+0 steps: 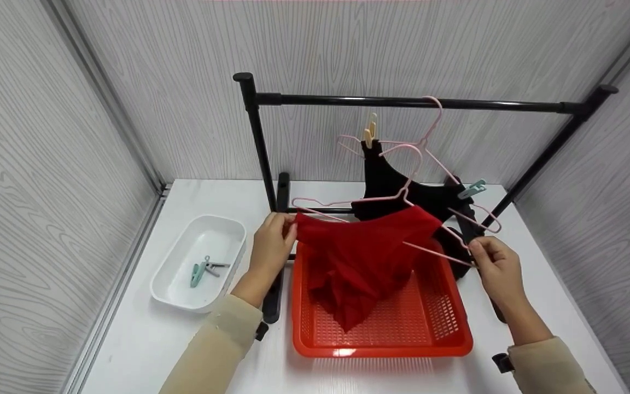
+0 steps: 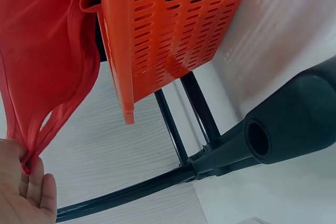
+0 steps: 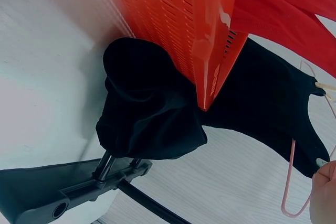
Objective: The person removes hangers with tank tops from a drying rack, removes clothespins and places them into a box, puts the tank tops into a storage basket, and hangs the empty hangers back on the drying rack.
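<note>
Fingers of my left hand (image 1: 272, 241) pinch the upper left corner of a red garment (image 1: 364, 246), which hangs down over a red basket (image 1: 383, 352). The left wrist view shows the pinched strap (image 2: 39, 148) near the fingertips. My right hand (image 1: 498, 271) pinches the right end of a pink clothes hanger (image 1: 420, 164). Part of this hanger lies behind the red cloth; its lower bar shows in front on the right. Behind, a black garment (image 1: 383, 172) hangs on another pink hanger (image 1: 436, 123), held by a yellow clothespin (image 1: 369, 134) and a green clothespin (image 1: 473, 189).
A black rack (image 1: 348, 100) spans the back, its feet beside the basket. On the left stands a white tray (image 1: 164, 262) with a few clothespins (image 1: 199, 272). Black cloth (image 3: 152, 103) bunches low beside the basket's right side.
</note>
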A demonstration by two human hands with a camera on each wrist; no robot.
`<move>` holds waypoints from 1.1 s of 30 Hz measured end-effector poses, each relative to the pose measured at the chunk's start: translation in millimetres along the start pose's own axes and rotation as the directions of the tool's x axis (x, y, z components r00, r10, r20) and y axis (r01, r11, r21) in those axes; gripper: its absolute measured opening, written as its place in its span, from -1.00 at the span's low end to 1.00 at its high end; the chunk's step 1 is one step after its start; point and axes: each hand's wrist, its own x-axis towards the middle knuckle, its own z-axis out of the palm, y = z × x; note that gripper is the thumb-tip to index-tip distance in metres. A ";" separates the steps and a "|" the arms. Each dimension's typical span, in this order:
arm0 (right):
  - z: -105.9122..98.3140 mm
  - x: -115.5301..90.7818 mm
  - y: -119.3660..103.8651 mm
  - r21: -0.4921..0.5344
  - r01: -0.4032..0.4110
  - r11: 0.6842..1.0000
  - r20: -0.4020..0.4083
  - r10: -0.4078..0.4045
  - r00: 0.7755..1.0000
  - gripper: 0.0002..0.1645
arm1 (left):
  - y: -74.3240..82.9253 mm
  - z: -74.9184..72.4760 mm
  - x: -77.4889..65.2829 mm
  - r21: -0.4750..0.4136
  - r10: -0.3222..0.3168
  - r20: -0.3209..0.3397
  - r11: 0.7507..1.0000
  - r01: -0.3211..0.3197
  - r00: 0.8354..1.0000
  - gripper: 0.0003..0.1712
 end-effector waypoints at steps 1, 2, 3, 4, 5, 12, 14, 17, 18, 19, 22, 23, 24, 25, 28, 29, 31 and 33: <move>0.3 0.0 -0.2 0.000 0.003 1.000 0.000 -0.003 1.000 -0.88 | -0.2 0.3 -0.8 -0.001 0.002 0.005 1.000 -0.002 1.000 -0.92; 0.5 0.0 -0.5 0.001 0.006 1.000 0.000 -0.006 1.000 -0.88 | -0.1 0.5 -1.5 -0.003 0.005 0.012 1.000 -0.005 1.000 -0.93; 0.8 0.0 -0.7 0.005 0.008 1.000 0.000 -0.008 1.000 -0.88 | 0.1 0.6 -2.2 -0.006 0.007 0.019 1.000 -0.007 1.000 -0.92; 0.8 0.0 -0.6 0.007 0.011 1.000 0.000 -0.011 1.000 -0.88 | 0.2 1.0 -2.8 -0.010 0.010 0.026 1.000 -0.009 1.000 -0.92; 0.8 0.0 -0.4 0.008 0.013 1.000 0.001 -0.013 1.000 -0.88 | 0.2 1.5 -3.6 -0.013 0.010 0.034 1.000 -0.010 0.999 -0.92; -0.2 -0.3 5.0 0.037 -0.013 0.999 0.008 0.013 1.000 -0.88 | 2.4 4.2 -7.5 -0.021 0.041 0.094 0.999 -0.039 0.995 -0.92; -0.7 -0.3 6.6 0.046 -0.023 0.999 0.010 0.022 1.000 -0.87 | 3.3 5.1 -8.0 -0.024 0.051 0.113 0.999 -0.049 0.992 -0.93; -0.7 -0.2 7.6 0.050 -0.023 0.998 0.010 0.023 1.000 -0.87 | 3.9 7.2 -9.5 -0.031 0.053 0.146 0.998 -0.049 0.988 -0.93; -0.6 -0.3 7.6 0.049 -0.020 0.999 0.008 0.020 1.000 -0.87 | 4.0 8.2 -10.2 -0.032 0.052 0.157 0.998 -0.047 0.986 -0.93; -0.4 -0.2 7.8 0.048 -0.017 0.999 0.007 0.017 1.000 -0.87 | 4.2 8.9 -10.9 -0.031 0.051 0.169 0.998 -0.046 0.984 -0.93; 0.3 -0.2 8.6 0.047 -0.006 0.999 0.005 0.006 1.000 -0.87 | 4.8 11.8 -13.1 -0.026 0.055 0.200 0.998 -0.051 0.978 -0.93; 0.5 -0.2 8.8 0.049 -0.005 0.999 0.005 0.004 1.000 -0.87 | 5.4 12.7 -13.8 -0.026 0.059 0.208 0.998 -0.055 0.976 -0.93; 0.6 -0.2 9.0 0.053 -0.005 0.999 0.005 0.004 1.000 -0.87 | 5.9 13.8 -14.4 -0.025 0.063 0.217 0.998 -0.059 0.974 -0.93; 0.7 -0.3 9.2 0.056 -0.006 0.998 0.006 0.005 1.000 -0.87 | 6.8 14.6 -15.0 -0.028 0.069 0.226 0.998 -0.064 0.972 -0.93; 1.0 -0.6 9.4 0.061 -0.011 0.998 0.011 0.010 1.000 -0.87 | 9.1 17.5 -16.5 -0.035 0.082 0.269 0.997 -0.076 0.960 -0.93; 1.1 -0.7 9.4 0.060 -0.012 0.998 0.013 0.011 1.000 -0.88 | 9.9 18.3 -17.2 -0.037 0.083 0.288 0.996 -0.076 0.954 -0.93; 1.2 -0.8 9.4 0.060 -0.011 0.998 0.019 0.010 1.000 -0.88 | 11.1 20.0 -18.7 -0.038 0.081 0.329 0.997 -0.072 0.941 -0.92; 1.4 -0.8 9.0 0.063 -0.011 0.998 0.023 0.010 1.000 -0.88 | 12.2 21.3 -20.3 -0.035 0.071 0.368 0.997 -0.062 0.927 -0.91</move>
